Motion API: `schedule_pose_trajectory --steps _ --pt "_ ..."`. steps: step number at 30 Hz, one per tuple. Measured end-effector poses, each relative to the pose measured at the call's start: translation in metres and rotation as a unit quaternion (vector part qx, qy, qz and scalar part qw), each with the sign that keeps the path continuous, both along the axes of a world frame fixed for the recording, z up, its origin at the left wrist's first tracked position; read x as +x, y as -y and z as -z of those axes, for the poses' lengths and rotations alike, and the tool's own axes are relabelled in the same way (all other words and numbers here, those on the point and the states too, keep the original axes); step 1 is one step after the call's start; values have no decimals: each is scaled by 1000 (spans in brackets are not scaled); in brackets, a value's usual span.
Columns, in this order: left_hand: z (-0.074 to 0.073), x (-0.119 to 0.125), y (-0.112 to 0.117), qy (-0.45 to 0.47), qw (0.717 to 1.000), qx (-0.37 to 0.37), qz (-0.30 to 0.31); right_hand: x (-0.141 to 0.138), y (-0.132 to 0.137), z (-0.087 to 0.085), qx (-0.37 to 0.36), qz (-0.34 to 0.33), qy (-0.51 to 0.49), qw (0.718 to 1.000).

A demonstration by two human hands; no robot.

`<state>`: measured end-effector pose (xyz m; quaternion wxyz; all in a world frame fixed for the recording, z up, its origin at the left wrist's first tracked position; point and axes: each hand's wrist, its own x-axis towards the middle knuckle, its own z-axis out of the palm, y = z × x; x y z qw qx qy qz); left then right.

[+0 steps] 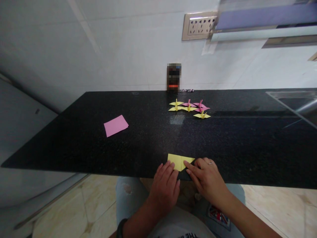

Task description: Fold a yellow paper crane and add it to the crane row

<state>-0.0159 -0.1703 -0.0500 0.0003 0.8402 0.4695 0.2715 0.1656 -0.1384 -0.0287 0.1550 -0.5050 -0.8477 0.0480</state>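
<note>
A folded piece of yellow paper [177,161] lies flat near the front edge of the black counter. It has a pointed right end and a crease down its middle. My left hand [165,185] rests over its lower left part, fingers stretched out side by side with their tips on the paper. On the right half presses the extended index finger of my right hand [208,177]. That hand's thumb is apart, near the paper's lower edge, and its other fingers are curled loosely. A ring shows on one of them.
Several yellow and pink paper cranes [189,107] stand in a cluster toward the back. Pink paper [116,125] lies to the left on the counter [148,138]. A small dark, blurred object [174,77] leans against the wall. A sink edge [292,109] is at right.
</note>
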Motion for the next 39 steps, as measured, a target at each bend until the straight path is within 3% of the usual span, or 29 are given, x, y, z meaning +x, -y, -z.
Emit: schedule_pose_trajectory --steps 7,14,23,31,39 --pt "-5 2 -1 -6 1000 2 -4 2 0 -1 -15 -10 4 1000" --pt "-11 13 -3 -29 997 -61 -37 3 -3 -3 -15 -19 2 1000" --pt "-10 7 1 -4 1000 -25 -9 1 -3 -7 -52 3 11 999" --pt "-9 14 -1 -17 999 -23 -40 4 5 -11 -52 -52 24 997" --pt "-8 13 0 -7 999 -13 -33 22 -3 -11 -26 30 63 997"
